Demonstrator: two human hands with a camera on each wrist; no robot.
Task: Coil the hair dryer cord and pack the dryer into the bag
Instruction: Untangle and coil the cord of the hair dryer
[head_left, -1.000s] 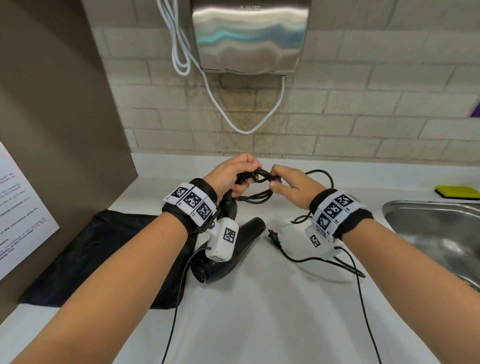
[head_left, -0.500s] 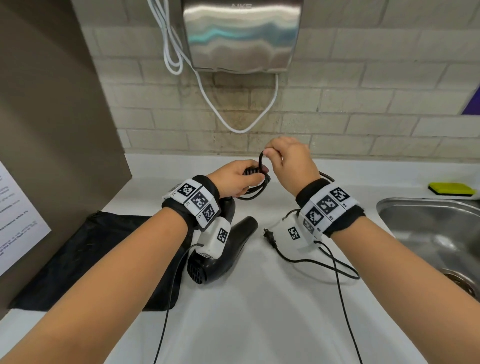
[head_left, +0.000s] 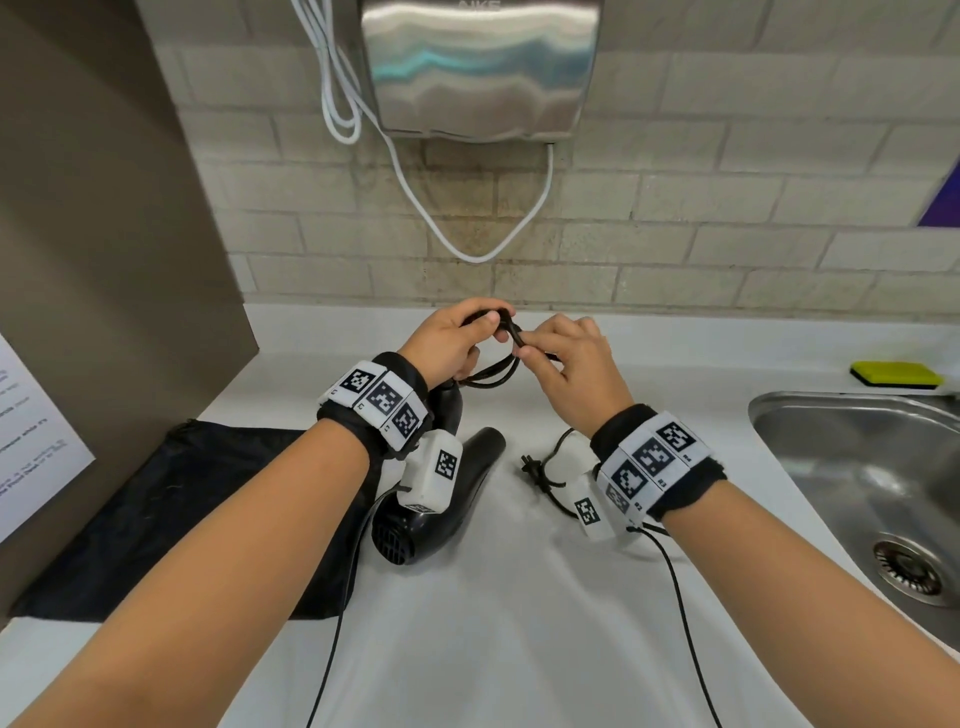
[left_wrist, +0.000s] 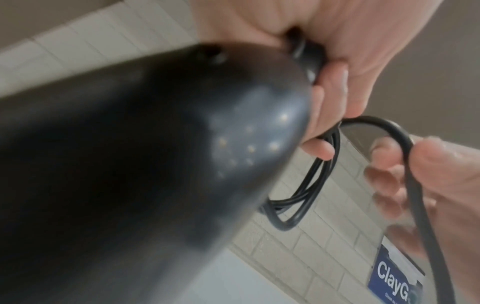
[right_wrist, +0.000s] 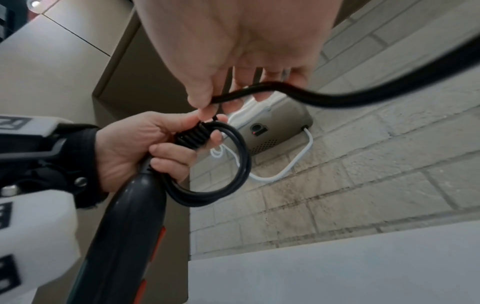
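Note:
A black hair dryer (head_left: 441, 506) lies on the white counter, its handle (right_wrist: 122, 236) tilted up toward my left hand (head_left: 449, 345). That hand grips several loops of the black cord (right_wrist: 223, 179) at the handle's end. My right hand (head_left: 563, 358) pinches a loose stretch of cord (right_wrist: 272, 88) right beside the left thumb. The plug (head_left: 530, 465) and the remaining slack lie on the counter under my right wrist. A flat black bag (head_left: 171, 514) rests at the left, partly under the dryer.
A steel sink (head_left: 862, 499) is sunk into the counter at the right, with a yellow-green sponge (head_left: 896, 374) behind it. A metal hand dryer (head_left: 480, 67) with a white cable hangs on the brick wall. A brown partition (head_left: 104, 260) stands at the left.
My right hand lifted a length of cord up above the left hand, then brought it down to the left thumb. The slack on the counter has shortened. The left hand kept its grip.

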